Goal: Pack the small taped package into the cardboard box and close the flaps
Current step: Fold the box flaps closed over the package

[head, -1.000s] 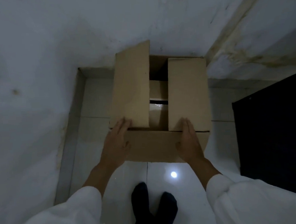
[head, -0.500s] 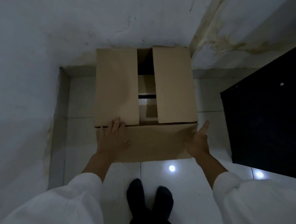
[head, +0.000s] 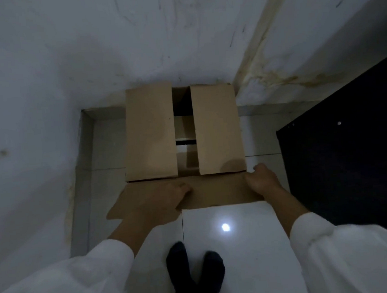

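Note:
The cardboard box (head: 216,131) stands on the floor against the wall corner. Its two long flaps lie folded down, with a narrow gap (head: 184,133) between them. Through the gap I see only dim inner flaps and a pale patch; the small taped package cannot be made out. My left hand (head: 159,199) lies flat against the box's near side, below the left flap. My right hand (head: 262,179) curls around the box's near right corner, fingers over the top edge.
White walls close in at the left and behind the box. A black cabinet (head: 348,149) stands at the right. My dark-socked feet (head: 195,272) are on the glossy white tile floor (head: 240,246), just in front of the box.
The raised left flap came down flat. My left hand slid off the flap edge onto the near side. My right hand moved outward to the near right corner.

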